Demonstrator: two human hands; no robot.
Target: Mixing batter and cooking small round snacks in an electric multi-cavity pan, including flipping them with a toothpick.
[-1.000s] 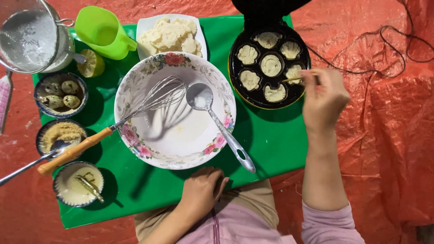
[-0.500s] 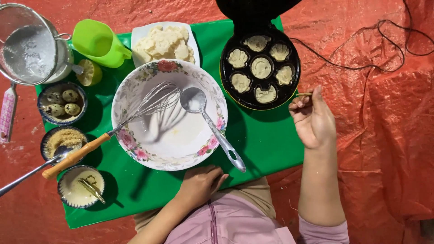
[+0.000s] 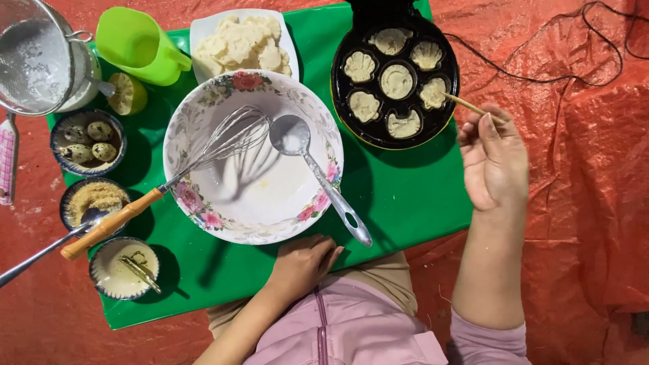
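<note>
A: Head view status?
B: My right hand [image 3: 493, 159] pinches a thin wooden skewer [image 3: 470, 106]; since half a second ago its tip has moved back onto the black round moulded cake maker [image 3: 394, 74], at the right-hand cake. Cakes look pale.
A: Left?
B: Left hand [image 3: 304, 263] loosely curled, holding nothing, at the green surface [image 3: 405, 196] edge. Floral white bowl [image 3: 253, 155] with whisk and ladle sits alongside, not blocking.
</note>
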